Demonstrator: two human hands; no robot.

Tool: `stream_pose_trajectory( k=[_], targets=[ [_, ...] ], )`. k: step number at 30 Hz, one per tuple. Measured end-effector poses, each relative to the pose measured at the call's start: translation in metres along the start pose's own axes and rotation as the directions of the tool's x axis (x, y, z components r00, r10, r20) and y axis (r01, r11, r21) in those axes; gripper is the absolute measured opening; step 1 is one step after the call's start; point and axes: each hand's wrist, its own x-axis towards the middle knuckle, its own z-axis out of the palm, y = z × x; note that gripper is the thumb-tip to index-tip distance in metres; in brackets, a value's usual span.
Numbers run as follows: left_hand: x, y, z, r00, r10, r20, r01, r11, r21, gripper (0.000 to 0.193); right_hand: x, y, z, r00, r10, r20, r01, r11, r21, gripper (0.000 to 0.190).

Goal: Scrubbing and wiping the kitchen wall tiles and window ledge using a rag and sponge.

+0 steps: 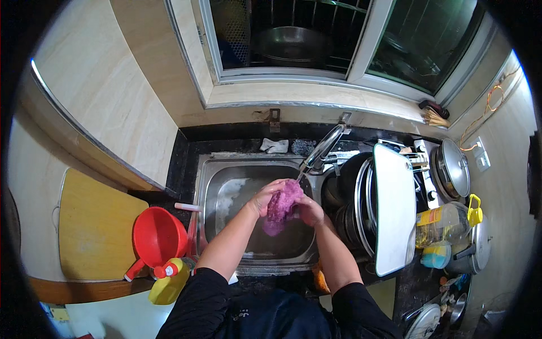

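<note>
A wet purple cloth [283,205] hangs bunched between my two hands over the stainless steel sink [216,250]. My left hand [269,197] grips its upper left side, and my right hand [310,209] holds its right side. Just above the cloth is the mouth of the chrome faucet [324,147], where a little water seems to run onto it. Whitish suds lie at the left of the basin. The lower end of the cloth hangs loose, and some of my fingers are hidden behind it.
Left of the sink are a red plastic dipper [159,237] and a yellow bottle [171,284] with a red cap. A white cutting board [394,212] stands beside stacked pans on the right, near an oil bottle [444,222]. A scouring pad [303,147] lies behind the basin.
</note>
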Motion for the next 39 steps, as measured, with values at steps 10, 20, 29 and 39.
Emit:
stream_pose_trajectory(
  k=[10,20,29,39],
  targets=[
    [0.056,-0.108,-0.042,0.995,-0.083,0.050,0.092,0.974,-0.208,0.056,0.031,0.017,0.019,0.713,-0.642,-0.280,0.070,0.463,-0.883,0.031],
    [0.047,-0.066,0.008,0.898,0.088,-0.431,0.006,0.977,0.213,0.032,0.012,-0.004,0.051,0.667,-0.695,-0.269,0.004,0.364,-0.931,0.043],
    [0.017,-0.013,-0.003,0.974,0.081,-0.212,0.005,0.927,0.375,0.033,0.034,0.004,-0.036,0.800,-0.275,-0.533,0.081,0.930,-0.358,0.037],
    [0.005,-0.018,-0.025,0.894,0.279,-0.351,-0.203,0.950,0.237,0.037,0.014,-0.024,0.032,0.930,-0.267,-0.255,0.132,0.886,-0.445,0.026]
  ],
)
